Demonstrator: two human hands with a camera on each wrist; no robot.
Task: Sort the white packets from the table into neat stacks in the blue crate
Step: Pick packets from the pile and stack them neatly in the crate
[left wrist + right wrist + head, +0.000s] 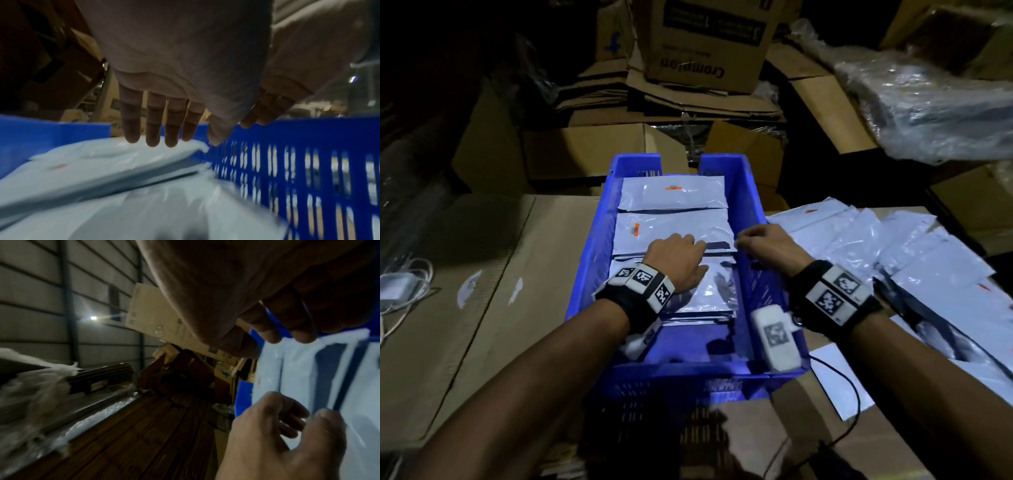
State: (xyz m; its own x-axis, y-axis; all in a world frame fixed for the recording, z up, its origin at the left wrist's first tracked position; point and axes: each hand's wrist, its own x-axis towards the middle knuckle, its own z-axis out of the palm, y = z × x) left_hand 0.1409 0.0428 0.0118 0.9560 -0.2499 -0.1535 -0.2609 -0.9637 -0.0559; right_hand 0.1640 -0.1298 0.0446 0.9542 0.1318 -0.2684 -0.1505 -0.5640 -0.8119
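Note:
The blue crate (pixel 744 192) stands in the middle of the head view and holds three stacks of white packets: far (pixel 674 195), middle (pixel 671 228) and near (pixel 710 294). My left hand (pixel 678 257) lies over the seam between the middle and near stacks. In the left wrist view its straight fingers (pixel 152 129) touch the top packet (pixel 102 162) beside the slotted crate wall (pixel 308 162). My right hand (pixel 760 243) reaches over the crate's right rim. Its curled fingers (pixel 269 335) and thumb pinch the right edge of the middle packet (pixel 298 369).
Several loose white packets (pixel 893 246) are spread on the cardboard surface right of the crate. Brown boxes (pixel 705 44) and a plastic-wrapped bundle (pixel 928 102) are piled behind. A white charger with cables (pixel 400 287) lies far left. Flat cardboard (pixel 482 274) covers the left side.

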